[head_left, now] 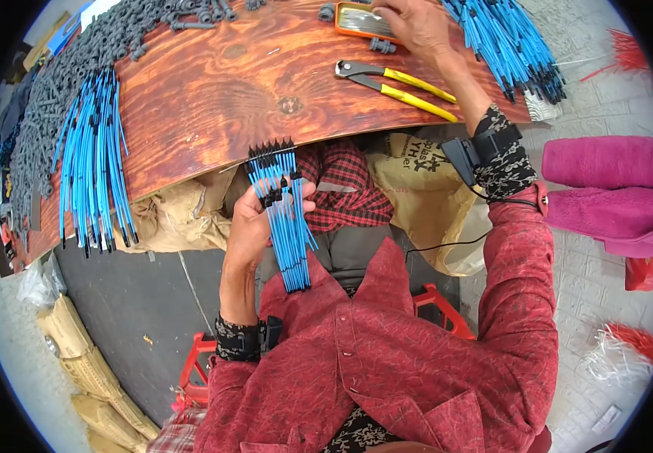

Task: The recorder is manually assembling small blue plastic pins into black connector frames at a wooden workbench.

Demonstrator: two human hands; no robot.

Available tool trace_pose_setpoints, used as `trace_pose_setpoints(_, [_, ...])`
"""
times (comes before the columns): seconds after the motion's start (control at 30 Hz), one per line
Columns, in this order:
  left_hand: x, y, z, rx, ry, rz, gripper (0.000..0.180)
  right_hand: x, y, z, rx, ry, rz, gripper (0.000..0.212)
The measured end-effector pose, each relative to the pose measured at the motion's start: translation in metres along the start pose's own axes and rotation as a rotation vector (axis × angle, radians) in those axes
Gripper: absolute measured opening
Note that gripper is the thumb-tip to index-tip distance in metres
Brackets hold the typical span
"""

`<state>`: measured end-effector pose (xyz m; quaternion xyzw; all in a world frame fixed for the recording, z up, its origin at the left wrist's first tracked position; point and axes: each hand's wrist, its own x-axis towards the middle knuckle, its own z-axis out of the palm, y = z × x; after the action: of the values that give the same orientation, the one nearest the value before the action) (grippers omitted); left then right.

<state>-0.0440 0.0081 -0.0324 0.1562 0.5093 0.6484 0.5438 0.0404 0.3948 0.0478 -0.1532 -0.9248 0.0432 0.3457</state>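
Note:
My left hand (245, 226) is closed around a bundle of thin blue tubes with black fittings (287, 245), held over my lap with its upper tips at the table's near edge. At the far side of the table, my right hand (419, 29) reaches over a small orange-rimmed tray (339, 23) of thin, silvery pieces. Its thumb and fingers are bent together, and what they may hold is too small to make out. Below that hand lie end-cutting pliers with yellow handles (418, 103), touched by neither hand.
Grey plastic fittings (43, 113) are heaped along the table's left and far side. More blue tubes lie at the left (94, 162) and far right (509, 45). The wooden table (213, 90) has a curved-looking near edge. Pink cloth-covered padding (606, 192) stands at right.

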Motion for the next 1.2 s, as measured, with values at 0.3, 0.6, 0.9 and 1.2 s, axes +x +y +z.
trace_pose_setpoints(0.3, [0.001, 0.002, 0.002, 0.031, 0.000, 0.017, 0.028, -0.004, -0.033, -0.022, -0.074, -0.042, -0.068, 0.011])
trace_pose_setpoints(0.6, [0.000, 0.000, 0.000, 0.006, -0.020, 0.031, 0.031, -0.066, -0.114, -0.007, 0.381, -0.354, -0.125, 0.015])
trace_pose_setpoints(0.9, [0.002, 0.002, 0.001, 0.038, -0.017, 0.005, 0.032, -0.089, -0.135, 0.010, 0.400, -0.365, -0.110, 0.019])
trace_pose_setpoints(1.2, [0.001, 0.001, -0.001, 0.020, -0.022, 0.010, 0.033, -0.088, -0.144, 0.013, 0.381, -0.327, -0.103, 0.015])
